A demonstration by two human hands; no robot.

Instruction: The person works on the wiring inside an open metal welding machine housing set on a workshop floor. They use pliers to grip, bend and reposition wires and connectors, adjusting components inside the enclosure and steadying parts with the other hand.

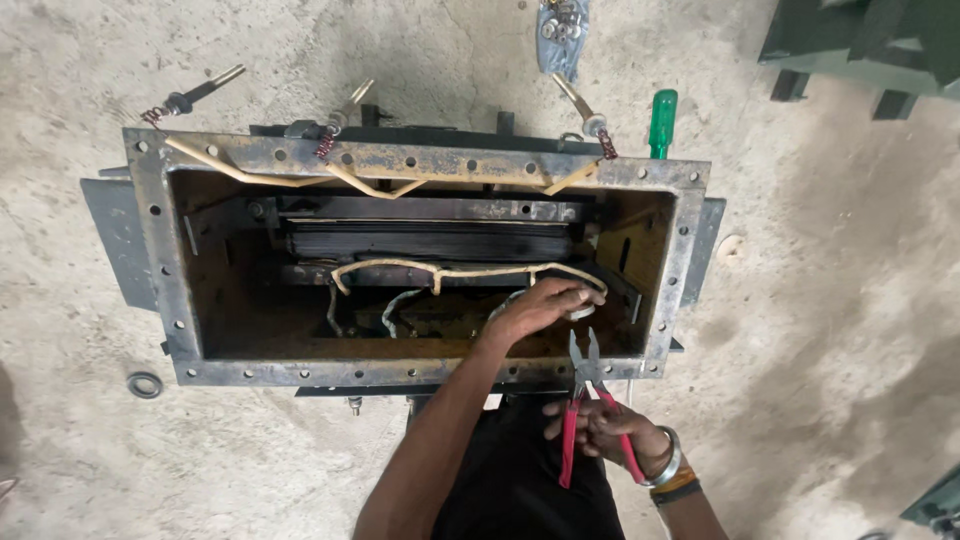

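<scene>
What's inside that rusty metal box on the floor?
Inside the metal box sit dark stacked plates, a cream sleeved wire and grey leads. The left hand reaches in, hiding what lies beneath it. The right hand holds red-handled pliers outside.

Rusty, matt metal tank [150, 230] on rough concrete floor [830, 300]; pliers [590, 400] have glossy red plastic grips.

The left hand [540, 305] covers whatever its fingertips touch inside the metal box [400, 372]. The bag of bolts [562, 30] and green frame [870, 50] are cut off by the top edge.
</scene>
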